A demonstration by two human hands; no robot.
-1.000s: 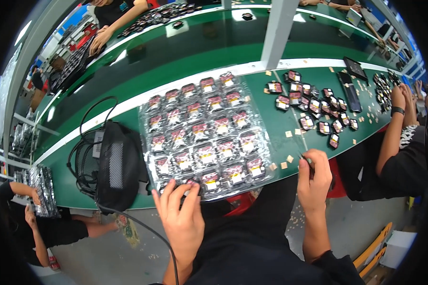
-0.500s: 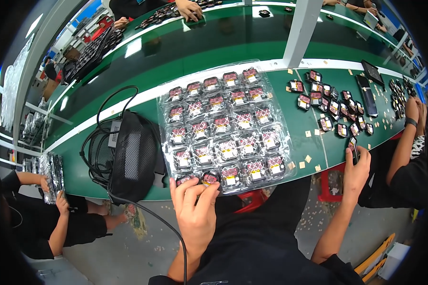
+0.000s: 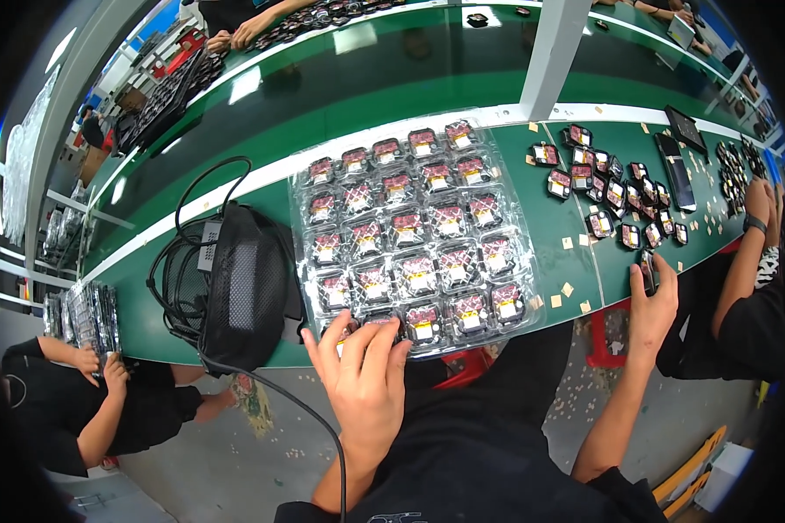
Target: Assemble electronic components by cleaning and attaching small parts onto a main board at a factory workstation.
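A clear plastic tray (image 3: 516, 218) lies in front of me, its rows of pockets filled with small black square devices with pink and white faces. My left hand (image 3: 365, 379) is over its front left corner, fingers spread, the tips touching the devices in the nearest row and partly covering them. Off to the right, at the table's front edge, my right hand (image 3: 653, 305) pinches another small black device (image 3: 647, 266), seen edge-on between thumb and fingers. Beyond that hand is a loose group of similar devices (image 3: 615, 193) on the green table (image 3: 560, 261).
A black mesh bag (image 3: 251, 288) with a coiled cable stands left of the tray. A white post (image 3: 554, 61) rises at the table's back edge. Small beige squares (image 3: 568, 288) are scattered on the right. Co-workers sit left, right and across; a long black case (image 3: 674, 174) lies at right.
My left fingers have spread and moved further over the front-row devices. My right hand has barely shifted, still pinching its device. Across the table, a co-worker's reaching hand has drawn back leftward.
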